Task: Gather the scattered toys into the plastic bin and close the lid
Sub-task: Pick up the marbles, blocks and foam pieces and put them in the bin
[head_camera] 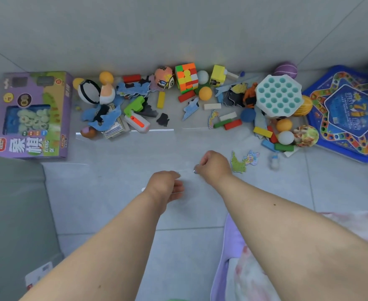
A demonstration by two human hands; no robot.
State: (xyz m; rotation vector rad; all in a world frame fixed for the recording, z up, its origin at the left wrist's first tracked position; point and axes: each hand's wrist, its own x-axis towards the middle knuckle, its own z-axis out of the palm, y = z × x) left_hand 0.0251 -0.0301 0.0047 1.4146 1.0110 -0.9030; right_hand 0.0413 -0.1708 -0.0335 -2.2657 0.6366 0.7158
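Observation:
Toys lie scattered on the grey floor along the wall: a colour cube [186,77], an orange ball [205,92], a green toy gun [135,105], a white and teal bubble toy [278,95], wooden blocks and puzzle pieces. A map puzzle piece [239,162] lies just right of my right hand. The clear plastic bin [124,131] is almost see-through; only its faint edges show in front of me. My left hand [165,187] and my right hand [212,167] are close together, fingers curled on a clear plastic edge. I cannot tell whether that edge is rim or lid.
A purple boxed game [33,114] lies at the left end of the toys. At the right end lies a blue star-shaped board game [348,114]. A grey cushioned block [11,213] fills the lower left. A lilac and pink cloth [254,268] lies under my right arm.

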